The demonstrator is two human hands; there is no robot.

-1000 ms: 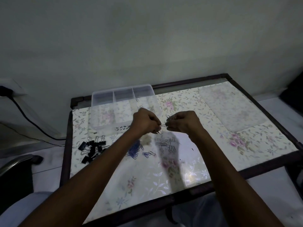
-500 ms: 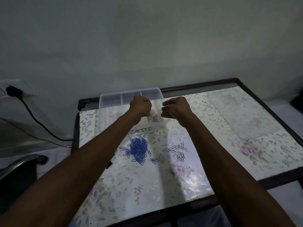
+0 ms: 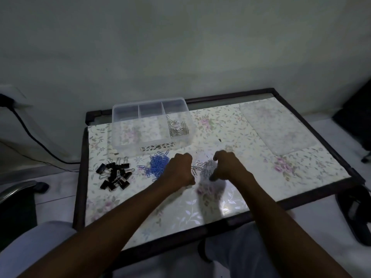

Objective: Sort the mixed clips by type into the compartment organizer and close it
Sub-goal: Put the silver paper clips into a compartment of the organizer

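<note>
head view, above table (image 3: 313, 178), facing forward-down, close

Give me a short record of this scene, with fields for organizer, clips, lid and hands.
organizer: open, at table's far left
filled: silver clips in right compartment
black clips: pile on table
blue clips: pile on table
silver clips: loose pile between the hands
lid: flat on table, far right
left hand: curled at silver pile
right hand: fingers curved over silver pile
</note>
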